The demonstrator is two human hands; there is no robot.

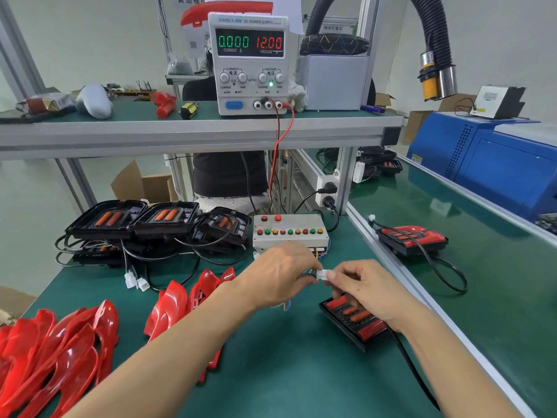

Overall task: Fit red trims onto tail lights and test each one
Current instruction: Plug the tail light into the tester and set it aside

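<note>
So both hands meet just in front of the test box (290, 233), over the green surface (271, 372). The left hand (278, 274) has its grip pinched on the wire end of a white plug (322, 274), and the right hand (366, 289) pinches the other half of that plug between thumb and fingers. The two halves are touching; can't tell if they're fully seated.

The tail light (354, 322) being worked on lies flat on the surface right under the right wrist, with red trim on it and a black cable running off toward the near edge.

More bare tail lights (156, 220) are piled at the back left next to the test box, cables tangled below them, with two loose white connectors (136, 280) in front. Loose red trims (57, 348) are heaped at the near left, and a few more (193, 292) stand just left of the left forearm.

A finished light (411, 238) with trim sits on the next surface to the right, past the aluminium rail.

Up on the shelf the power supply (248, 63) reads 0.000 current and 12.00 volts, with red and black leads hanging down toward the box.
</note>
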